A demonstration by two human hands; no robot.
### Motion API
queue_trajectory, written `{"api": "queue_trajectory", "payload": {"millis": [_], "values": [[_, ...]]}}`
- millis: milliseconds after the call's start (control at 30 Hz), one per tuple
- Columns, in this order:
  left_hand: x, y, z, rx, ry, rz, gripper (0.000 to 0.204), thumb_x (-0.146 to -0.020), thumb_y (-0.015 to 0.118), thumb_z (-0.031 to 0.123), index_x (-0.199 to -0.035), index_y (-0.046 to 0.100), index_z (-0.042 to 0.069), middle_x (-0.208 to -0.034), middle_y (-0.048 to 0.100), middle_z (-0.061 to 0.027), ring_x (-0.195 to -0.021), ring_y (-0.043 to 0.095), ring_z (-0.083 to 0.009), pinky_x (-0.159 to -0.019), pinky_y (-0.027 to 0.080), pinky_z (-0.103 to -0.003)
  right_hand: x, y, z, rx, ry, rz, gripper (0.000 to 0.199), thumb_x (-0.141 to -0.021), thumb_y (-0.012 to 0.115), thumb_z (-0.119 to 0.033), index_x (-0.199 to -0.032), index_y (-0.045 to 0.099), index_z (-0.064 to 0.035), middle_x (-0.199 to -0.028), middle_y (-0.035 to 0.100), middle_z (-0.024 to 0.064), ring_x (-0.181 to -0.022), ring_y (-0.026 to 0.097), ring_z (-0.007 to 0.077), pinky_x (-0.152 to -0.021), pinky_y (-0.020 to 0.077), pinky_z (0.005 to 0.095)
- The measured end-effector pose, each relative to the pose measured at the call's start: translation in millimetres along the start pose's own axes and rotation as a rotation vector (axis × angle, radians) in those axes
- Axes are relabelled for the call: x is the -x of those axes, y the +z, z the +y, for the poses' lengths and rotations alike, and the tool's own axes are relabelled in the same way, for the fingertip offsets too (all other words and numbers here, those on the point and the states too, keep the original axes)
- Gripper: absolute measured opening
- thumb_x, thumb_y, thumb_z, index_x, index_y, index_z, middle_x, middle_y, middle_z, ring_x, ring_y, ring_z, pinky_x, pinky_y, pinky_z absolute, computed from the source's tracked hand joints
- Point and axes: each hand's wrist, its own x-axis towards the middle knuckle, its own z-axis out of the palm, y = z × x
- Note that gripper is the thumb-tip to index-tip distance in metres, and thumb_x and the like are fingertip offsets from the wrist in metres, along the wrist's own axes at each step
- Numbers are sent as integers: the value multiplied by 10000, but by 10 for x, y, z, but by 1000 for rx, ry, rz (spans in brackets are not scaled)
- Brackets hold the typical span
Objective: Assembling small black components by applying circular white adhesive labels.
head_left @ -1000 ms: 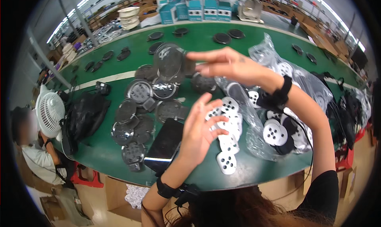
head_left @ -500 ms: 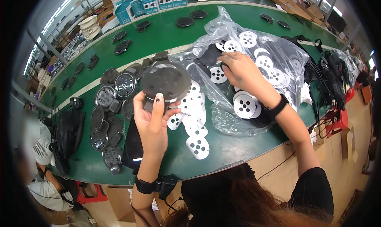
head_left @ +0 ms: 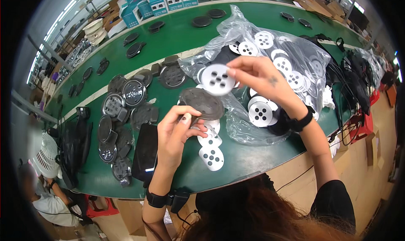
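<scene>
My left hand [head_left: 174, 129] grips a dark round flat device [head_left: 203, 103] by its near edge, with the thumb on top. My right hand [head_left: 259, 76] pinches the right edge of a white round disc with several holes [head_left: 218, 80], held just above and beyond the dark device. Under and beside that hand lies a clear plastic bag [head_left: 249, 133] with several white and black discs in it. A loose row of white perforated discs [head_left: 211, 157] lies on the green table below the device, partly hidden by it and by my left fingers.
Several dark round devices [head_left: 134, 92] are heaped left of my left hand, near a black phone-like slab [head_left: 144, 150]. Beyond runs a green belt [head_left: 177, 32] carrying spaced devices, with teal boxes [head_left: 158, 5] behind. Black cables [head_left: 344, 78] lie at the right.
My right hand has drawn a white disc up from the bag. My left hand has moved right and nearer with the dark device, bringing the two together. Devices on the belt have shifted slightly right.
</scene>
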Motion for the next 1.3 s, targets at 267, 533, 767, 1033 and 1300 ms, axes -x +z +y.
{"api": "queue_trajectory", "payload": {"millis": [267, 533, 767, 1033, 1300], "values": [[17, 29, -41, -37, 4, -71, 186, -907, 486, 97, -921, 553, -76, -854, 596, -120, -759, 607, -154, -641, 540, -277, 212, 261, -284, -349, 206, -123, 254, -870, 566, -117, -1038, 561, 74, -895, 625, 95, -709, 602, 101, -623, 515, 221], [15, 55, -44, -87, 61, -57, 167, -902, 491, 86, -891, 552, -70, -846, 584, -118, -746, 607, -153, -630, 539, -271, 271, 379, -159, 162, -262, 54, 297, -794, 639, -52, -1069, 544, 8, -1014, 577, 96, -896, 580, 142, -733, 501, 257], [44, 40, -33, -74, 25, -195, 170, -861, 520, 27, -973, 552, -97, -903, 540, -110, -770, 585, -124, -671, 548, -246, 271, 288, -220, -261, 21, -76, 178, -858, 572, -81, -1012, 593, 6, -906, 630, 82, -780, 597, 109, -725, 483, 232], [56, 94, -88, -153, -27, -114, 208, -858, 544, 19, -1033, 565, -90, -928, 552, -103, -824, 593, -142, -657, 561, -247, 302, 435, -182, 635, -536, 221, 231, -687, 733, -61, -882, 615, -25, -818, 581, 80, -651, 553, 167, -617, 471, 249], [48, 78, -83, 63, -26, -107, 281, -900, 469, 47, -1136, 516, -99, -968, 546, -127, -904, 588, -186, -736, 566, -321, 375, 565, -202, 515, -497, 141, 255, -678, 719, -42, -917, 631, -28, -876, 600, 88, -739, 610, 208, -611, 501, 280]]}}
